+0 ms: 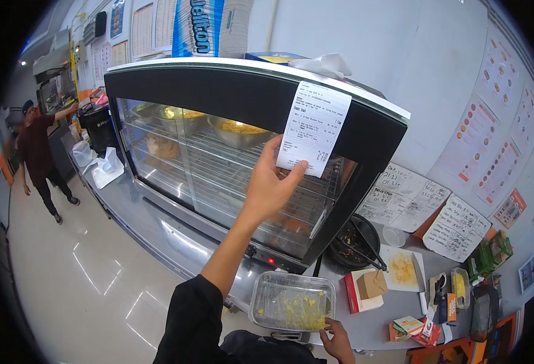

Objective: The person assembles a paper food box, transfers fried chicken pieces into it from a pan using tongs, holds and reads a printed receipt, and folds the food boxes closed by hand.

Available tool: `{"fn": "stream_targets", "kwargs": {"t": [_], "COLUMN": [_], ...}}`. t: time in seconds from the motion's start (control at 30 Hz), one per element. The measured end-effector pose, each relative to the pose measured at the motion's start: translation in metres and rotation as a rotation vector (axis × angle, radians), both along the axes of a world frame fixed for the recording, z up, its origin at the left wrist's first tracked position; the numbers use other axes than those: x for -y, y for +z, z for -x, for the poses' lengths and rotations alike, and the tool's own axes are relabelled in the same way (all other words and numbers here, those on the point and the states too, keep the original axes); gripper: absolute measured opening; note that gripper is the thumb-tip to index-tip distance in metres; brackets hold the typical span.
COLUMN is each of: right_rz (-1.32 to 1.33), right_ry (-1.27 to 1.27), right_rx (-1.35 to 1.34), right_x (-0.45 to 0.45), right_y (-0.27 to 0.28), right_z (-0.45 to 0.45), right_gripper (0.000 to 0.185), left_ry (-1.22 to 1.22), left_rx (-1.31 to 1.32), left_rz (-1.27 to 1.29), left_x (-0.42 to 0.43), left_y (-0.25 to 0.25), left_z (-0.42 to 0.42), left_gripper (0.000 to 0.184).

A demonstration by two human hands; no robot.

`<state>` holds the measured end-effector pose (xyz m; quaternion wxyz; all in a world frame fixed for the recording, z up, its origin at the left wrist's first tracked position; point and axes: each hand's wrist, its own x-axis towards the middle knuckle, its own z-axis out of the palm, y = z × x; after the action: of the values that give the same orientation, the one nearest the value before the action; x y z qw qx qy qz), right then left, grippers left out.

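A printed paper receipt (314, 124) is held up by my left hand (270, 185), with the thumb on its front near the lower edge. It hangs in front of the black-framed glass display warmer (215, 91). Lower down, my right hand (338, 343) is beside the near right corner of a clear rectangular tray (261, 303) smeared with yellow food bits. Its fingers are bent and apart at the tray's rim; I cannot tell whether they press on it.
Inside the warmer are metal bowls (239, 138) of yellow food. On the steel counter stand a black pan (355, 242), a cutting board (403, 267), a knife (423, 303) and small boxes (373, 285). At far left a person (39, 151) stands on the tiled floor.
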<state>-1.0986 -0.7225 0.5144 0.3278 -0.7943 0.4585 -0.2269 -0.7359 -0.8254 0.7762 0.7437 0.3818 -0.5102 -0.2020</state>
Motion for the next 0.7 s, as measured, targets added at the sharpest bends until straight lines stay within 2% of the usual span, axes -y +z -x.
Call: {"fn": "stream_targets", "kwargs": {"t": [0.07,0.27,0.37,0.57,0.7], "right_rz": [0.076,-0.005,-0.028,0.123,0.017], "right_ry": [0.023,-0.026,-0.018,0.022,-0.002], "right_rx": [0.019,0.043,-0.022,0.070,0.041], "right_x": [0.000,-0.001,0.002,0.004,0.004], "right_y": [-0.010,-0.008,-0.003,-0.018,-0.010], "right_z": [0.006,0.004,0.000,0.005,0.004], "right_gripper": [0.039,0.036,0.043,0.035,0.034], "left_ry": [-0.001,0.024,0.030,0.049,0.039], "left_rx": [-0.008,0.001,-0.004,0.010,-0.008], "left_rz": [-0.018,-0.013,-0.010,-0.016,-0.006], "left_x": [-0.002,0.001,0.002,0.002,0.003], "left_y": [0.001,0.000,-0.001,0.000,-0.001], "left_z": [0.001,0.001,0.001,-0.001,-0.001], "left_gripper": [0.060,0.060,0.061,0.061,0.060]}}
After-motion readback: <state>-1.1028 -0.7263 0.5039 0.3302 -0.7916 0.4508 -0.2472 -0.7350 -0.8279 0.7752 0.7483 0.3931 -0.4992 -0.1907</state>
